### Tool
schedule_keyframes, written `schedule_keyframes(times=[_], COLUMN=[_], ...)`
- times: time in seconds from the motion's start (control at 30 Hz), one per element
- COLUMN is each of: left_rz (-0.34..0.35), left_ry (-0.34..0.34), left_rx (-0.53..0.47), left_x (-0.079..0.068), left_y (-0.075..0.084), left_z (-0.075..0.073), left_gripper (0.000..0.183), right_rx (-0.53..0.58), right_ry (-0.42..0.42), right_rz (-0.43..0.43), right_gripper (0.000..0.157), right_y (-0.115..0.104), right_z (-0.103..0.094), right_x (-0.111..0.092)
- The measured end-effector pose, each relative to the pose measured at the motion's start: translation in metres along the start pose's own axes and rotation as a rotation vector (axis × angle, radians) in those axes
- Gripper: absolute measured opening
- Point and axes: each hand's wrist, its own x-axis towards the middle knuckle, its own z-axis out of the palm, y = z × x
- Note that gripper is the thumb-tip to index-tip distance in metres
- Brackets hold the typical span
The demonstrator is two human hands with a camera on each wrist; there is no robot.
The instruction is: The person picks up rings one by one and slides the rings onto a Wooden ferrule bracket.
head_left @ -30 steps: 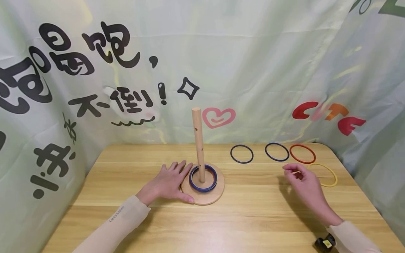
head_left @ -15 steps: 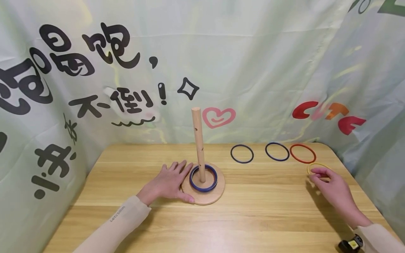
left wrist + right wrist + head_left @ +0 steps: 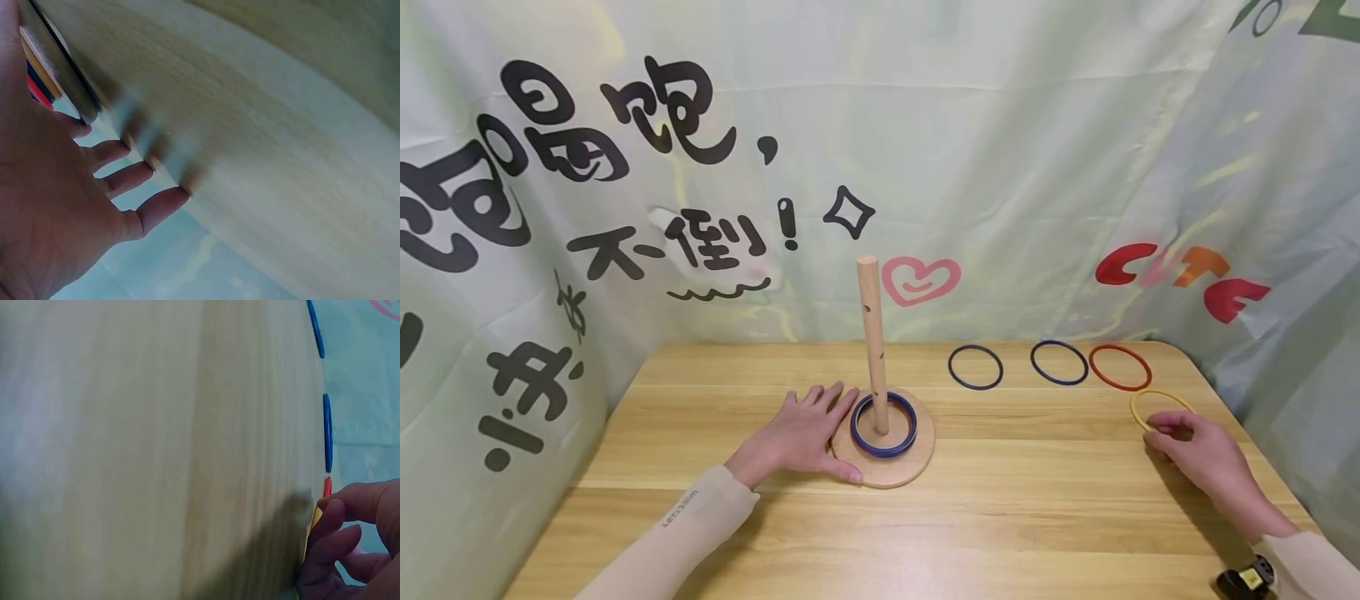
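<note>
My left hand [image 3: 801, 433] rests with spread fingers on the left side of a round wooden base [image 3: 887, 473]. From that base rises a wooden peg [image 3: 872, 333] with small dark holes. Around its foot lie stacked rings, a blue ring [image 3: 883, 452] uppermost; in the left wrist view, edges of red, blue and yellowish rings show beside the left hand [image 3: 81, 200]. At the far right, my right hand [image 3: 1206, 454] pinches the near edge of a yellow ring [image 3: 1138, 398], which lies flat on the table. Its near right part is hidden behind the fingers.
A red ring [image 3: 1120, 388] lies just behind the yellow one. Left of it are a blue ring [image 3: 1059, 383] and another dark blue ring [image 3: 975, 388], along the back of the wooden table [image 3: 1000, 517]. A printed curtain [image 3: 1000, 167] hangs behind.
My right hand has moved right from beside the red and yellow rings to the yellow ring's near edge, its fingertips closing there. My left hand has stayed on the base.
</note>
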Motion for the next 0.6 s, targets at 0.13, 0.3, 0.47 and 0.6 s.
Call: schedule_keyframes(times=[0.13, 0.3, 0.47, 0.6], left_rz=[0.001, 0.001, 0.006, 0.007], left_ry=[-0.003, -0.002, 0.001, 0.002], left_rx=[-0.004, -0.002, 0.000, -0.005], left_x=[-0.0006, -0.0009, -0.0017, -0.0020], left_y=[0.0008, 0.0007, 0.0004, 0.0002], left_z=[-0.0006, -0.0017, -0.0018, -0.0016], left_gripper=[0.136, 0.136, 0.136, 0.136], right_rx=[-0.112, -0.187, -0.206, -0.201], right_ry=[-0.002, -0.022, -0.064, -0.085], right_rz=[-0.029, -0.036, -0.034, -0.041], right_gripper=[0.038, 0.033, 0.032, 0.030], right_y=[0.0032, 0.0043, 0.0018, -0.0024], right_z=[-0.0005, -0.0009, -0.0020, -0.0016], right_x=[0.0021, 0.0042, 0.0045, 0.0004])
